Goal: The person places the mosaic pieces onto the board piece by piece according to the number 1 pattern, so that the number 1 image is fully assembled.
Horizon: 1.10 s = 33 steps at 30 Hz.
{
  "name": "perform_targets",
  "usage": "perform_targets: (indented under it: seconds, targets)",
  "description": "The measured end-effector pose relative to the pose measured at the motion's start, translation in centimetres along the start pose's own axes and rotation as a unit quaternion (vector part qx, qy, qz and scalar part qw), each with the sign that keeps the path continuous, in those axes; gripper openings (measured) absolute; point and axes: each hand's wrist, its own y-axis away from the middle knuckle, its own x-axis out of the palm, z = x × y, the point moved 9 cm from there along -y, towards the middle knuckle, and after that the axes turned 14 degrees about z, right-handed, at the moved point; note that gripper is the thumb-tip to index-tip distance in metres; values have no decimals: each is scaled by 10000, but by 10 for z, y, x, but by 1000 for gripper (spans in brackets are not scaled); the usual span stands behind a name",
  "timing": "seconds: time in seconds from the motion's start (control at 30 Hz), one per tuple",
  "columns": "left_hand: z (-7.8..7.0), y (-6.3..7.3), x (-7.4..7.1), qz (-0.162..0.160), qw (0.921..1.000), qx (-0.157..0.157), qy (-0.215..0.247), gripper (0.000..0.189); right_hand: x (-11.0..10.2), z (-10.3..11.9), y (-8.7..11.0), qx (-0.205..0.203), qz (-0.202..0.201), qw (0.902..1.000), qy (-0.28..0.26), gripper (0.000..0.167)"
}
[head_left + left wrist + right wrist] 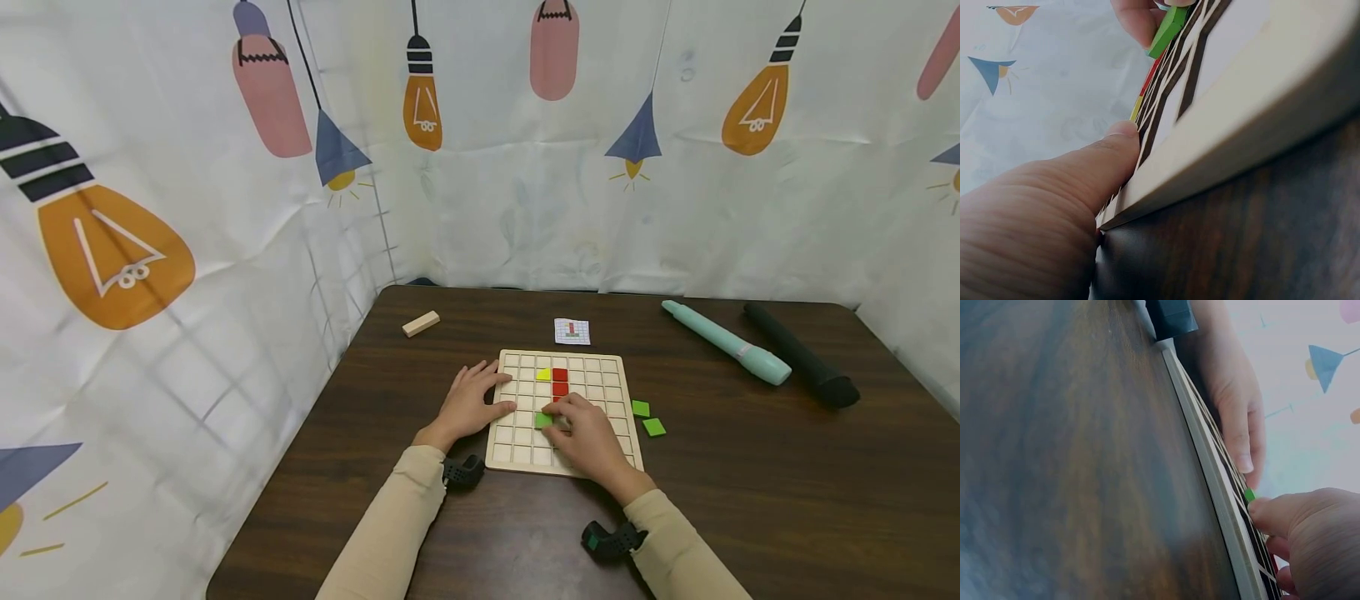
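Note:
A square wooden grid board (517,454) lies on the dark table, its cells framed by raised strips. My left hand (468,402) rests on its left edge, fingers fairly straight, with the thumb on the grid. Between thumb and fingers, my right hand (588,437) pinches a green square tile (543,421) close over the middle of the board. In the left wrist view the green tile (1168,31) is tilted above the strips. A yellow tile (543,375) sits in an upper cell beside a column of red tiles (560,389), partly hidden by the right hand.
Two loose green tiles (647,418) lie right of the board. Behind it is a small printed pattern card (572,332), with a wooden block (421,324) to the back left. A mint-green tube (723,340) and a black cylinder (802,356) lie at the back right.

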Motion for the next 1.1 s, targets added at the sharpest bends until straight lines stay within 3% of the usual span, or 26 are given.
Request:
perform_targets:
  seconds: [0.5, 0.83, 1.1]
  targets:
    - [0, 0, 1, -14, 10000, 44, -28, 56, 2, -2, 0, 237, -104, 9996, 119, 21]
    - [0, 1, -1, 6, 10000, 38, -18, 57, 1, 0, -2, 64, -196, 9997, 130, 20]
    - [-2, 1, -1, 34, 10000, 83, 28, 56, 3, -3, -2, 185, -138, 9997, 122, 20]
